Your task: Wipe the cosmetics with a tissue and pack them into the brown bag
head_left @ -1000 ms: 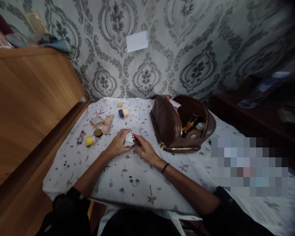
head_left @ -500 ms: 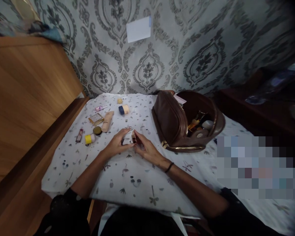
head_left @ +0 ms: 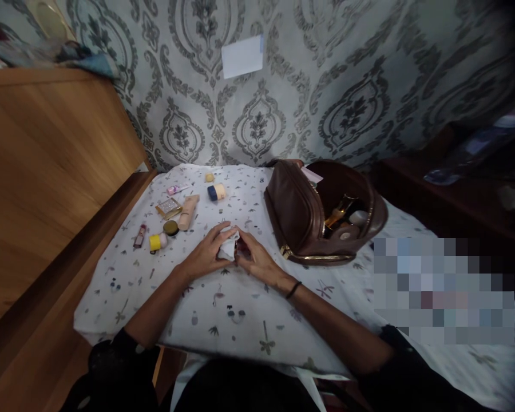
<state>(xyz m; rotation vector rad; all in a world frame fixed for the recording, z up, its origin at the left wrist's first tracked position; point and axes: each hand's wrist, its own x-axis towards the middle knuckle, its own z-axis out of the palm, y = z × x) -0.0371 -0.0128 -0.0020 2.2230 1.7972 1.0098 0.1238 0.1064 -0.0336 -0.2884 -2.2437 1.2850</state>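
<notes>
My left hand (head_left: 206, 253) holds a crumpled white tissue or cloth (head_left: 229, 247) between thumb and fingers. From the right, my right hand (head_left: 260, 262) grips a small dark reddish item (head_left: 241, 248) pressed against the white piece; its shape is mostly hidden by the fingers. Left of the hands lie a beige tube (head_left: 188, 213), a round olive-lidded pot (head_left: 170, 228), a yellow and white bottle (head_left: 157, 242), a glittery gold compact (head_left: 169, 208) and a dark pink lip tube (head_left: 139, 236). Beyond them is a navy and cream container (head_left: 217, 192).
An open brown bag (head_left: 298, 212) with cosmetics inside stands right of my hands. A small pink tube (head_left: 177, 189) and a small yellow item (head_left: 209, 178) lie farther back. Wooden furniture (head_left: 60, 154) borders the left; a plastic bottle (head_left: 476, 146) lies at far right.
The white piece now shows more between my hands and covers more of the small dark item. Both hands stay in nearly the same place.
</notes>
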